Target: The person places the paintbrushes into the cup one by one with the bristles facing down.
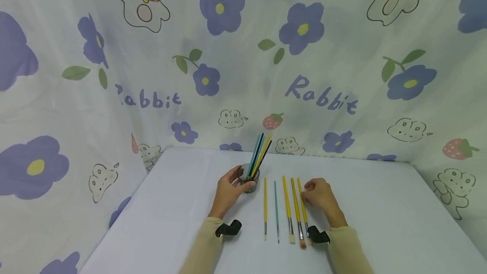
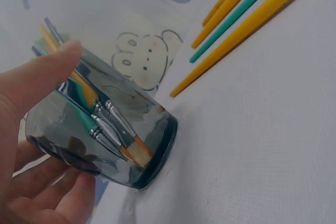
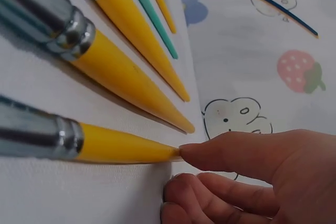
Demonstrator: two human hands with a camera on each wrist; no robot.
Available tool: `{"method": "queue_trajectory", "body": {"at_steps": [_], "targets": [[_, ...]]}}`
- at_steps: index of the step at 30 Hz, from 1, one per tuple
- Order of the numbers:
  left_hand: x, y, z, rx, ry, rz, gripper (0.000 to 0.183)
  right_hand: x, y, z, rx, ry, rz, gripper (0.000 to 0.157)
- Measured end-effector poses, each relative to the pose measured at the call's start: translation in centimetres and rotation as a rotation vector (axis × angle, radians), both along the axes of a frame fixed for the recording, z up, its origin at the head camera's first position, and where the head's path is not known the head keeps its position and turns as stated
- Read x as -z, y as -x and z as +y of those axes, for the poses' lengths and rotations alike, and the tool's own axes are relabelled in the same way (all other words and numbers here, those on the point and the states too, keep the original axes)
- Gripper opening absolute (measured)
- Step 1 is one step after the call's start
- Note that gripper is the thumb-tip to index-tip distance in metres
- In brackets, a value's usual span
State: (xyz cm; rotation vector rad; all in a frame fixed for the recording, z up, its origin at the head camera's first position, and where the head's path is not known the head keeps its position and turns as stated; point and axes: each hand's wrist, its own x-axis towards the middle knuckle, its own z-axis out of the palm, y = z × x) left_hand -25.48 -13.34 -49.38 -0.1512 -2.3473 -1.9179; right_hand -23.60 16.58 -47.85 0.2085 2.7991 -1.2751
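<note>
My left hand [image 1: 230,187] grips a grey see-through glass cup [image 2: 126,124], thumb on the near side and fingers round the other. Several paintbrushes [image 1: 259,155] with teal, dark and yellow handles lean in it, bristles down. To the cup's right lies a row of paintbrushes: a thin yellow one [image 1: 265,202], a teal one [image 1: 276,206], and wider yellow ones. By the rightmost yellow paintbrush [image 3: 123,145] is my right hand [image 1: 318,195]. Its thumb tip touches the handle end, while the other fingers curl loosely below, apart from the thumb.
A white cloth covers the table [image 1: 399,223]. Behind it and at the sides hangs a pale curtain [image 1: 247,67] printed with purple flowers, rabbits and strawberries. Black wrist mounts [image 1: 228,228] sit over both beige sleeves [image 1: 348,248].
</note>
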Motion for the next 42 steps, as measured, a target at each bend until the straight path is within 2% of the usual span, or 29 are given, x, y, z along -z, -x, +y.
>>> {"method": "queue_trajectory", "body": {"at_steps": [3, 9, 12, 13, 19, 21, 31, 39, 42], "targets": [[-0.5, -0.2, 0.1, 0.008, 0.010, -0.008, 0.084, -0.2, -0.1, -0.2, 0.008, -0.020, 0.000, 0.029], [-2.9, -1.8, 0.4, 0.022, 0.044, -0.020, 0.080, -0.4, -0.4, -0.3, 0.010, -0.092, -0.018, 0.028], [-3.2, -2.2, 0.5, 0.018, 0.047, -0.011, 0.080, -0.4, -0.7, -0.4, 0.001, -0.137, -0.019, 0.024], [-3.2, -2.3, 0.5, 0.017, 0.047, -0.010, 0.080, -0.4, -0.8, -0.5, -0.002, -0.153, -0.020, 0.023], [0.1, -0.9, 0.0, 0.006, 0.036, -0.006, 0.085, -0.3, -1.3, -1.0, 0.006, -0.265, -0.052, 0.023], [0.7, -0.6, -0.1, 0.000, 0.026, 0.001, 0.086, -0.3, -1.3, -1.1, 0.011, -0.281, -0.054, 0.022], [0.1, 0.0, -0.3, 0.005, 0.051, 0.010, 0.089, -0.6, -0.6, -0.2, 0.009, -0.254, -0.059, 0.020], [0.0, 0.4, -0.2, 0.006, 0.036, -0.001, 0.085, -1.4, -0.1, 1.1, 0.000, -0.125, -0.096, 0.027], [0.1, 0.4, -0.1, 0.006, 0.029, -0.023, 0.083, -1.6, 0.0, 1.2, 0.004, -0.037, -0.102, 0.028]]}}
